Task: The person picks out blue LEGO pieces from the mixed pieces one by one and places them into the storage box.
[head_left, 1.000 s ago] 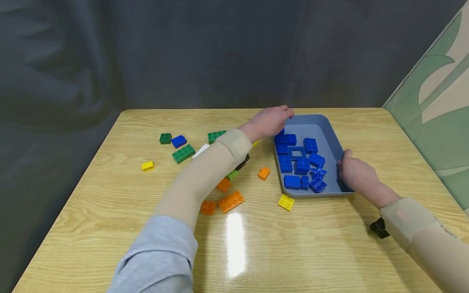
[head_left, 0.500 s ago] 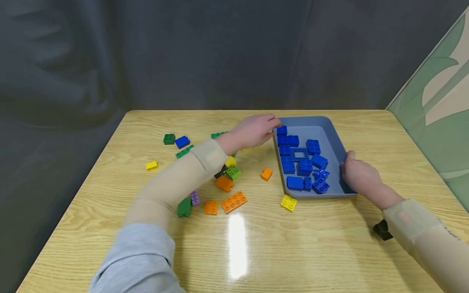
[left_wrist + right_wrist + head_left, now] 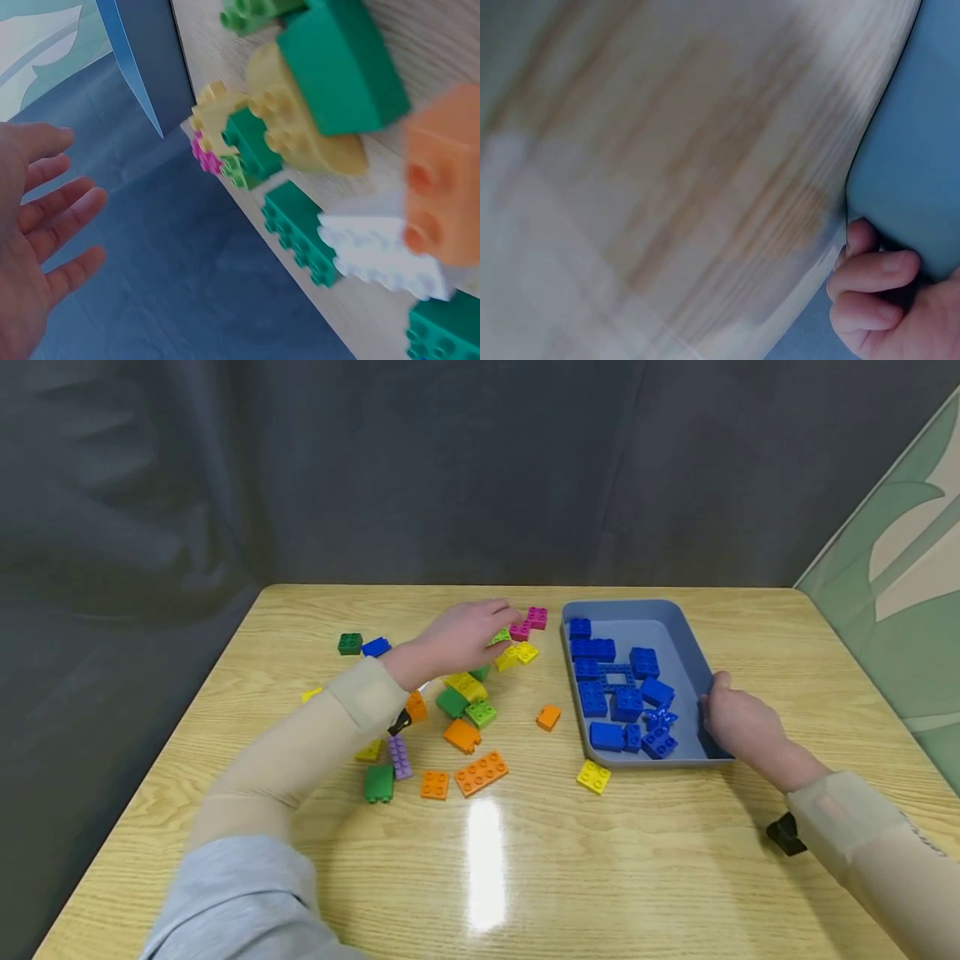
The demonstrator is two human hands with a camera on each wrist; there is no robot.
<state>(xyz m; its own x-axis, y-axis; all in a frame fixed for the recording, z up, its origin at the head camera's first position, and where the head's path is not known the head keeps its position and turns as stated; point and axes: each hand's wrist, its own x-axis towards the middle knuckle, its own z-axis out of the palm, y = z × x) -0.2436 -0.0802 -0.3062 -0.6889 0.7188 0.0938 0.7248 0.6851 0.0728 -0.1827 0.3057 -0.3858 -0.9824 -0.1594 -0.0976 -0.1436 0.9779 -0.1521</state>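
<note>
My left hand (image 3: 463, 637) hovers over the far part of the brick pile, and in the left wrist view its spread fingers hold nothing. Pink bricks (image 3: 520, 630) and yellow bricks (image 3: 507, 657) lie by its fingertips. My right hand (image 3: 746, 718) grips the right wall of a blue-grey tray (image 3: 686, 652), thumb over the rim, and its curled fingers (image 3: 874, 271) show at the tray's outer side in the right wrist view. Inside the tray sit several blue bricks (image 3: 626, 702) and a blue star-shaped piece (image 3: 660, 718).
Left of the tray are scattered bricks: an orange long brick (image 3: 482, 773), a green one (image 3: 378, 783), a purple one (image 3: 400, 757) and a white one (image 3: 382, 247). A yellow brick (image 3: 593, 777) lies at the tray's near left corner. A dark curtain (image 3: 450, 468) hangs behind the table.
My left hand has moved left from the tray's far left corner to over the bricks, and its fingers have left the rim. My right hand keeps its grip on the tray.
</note>
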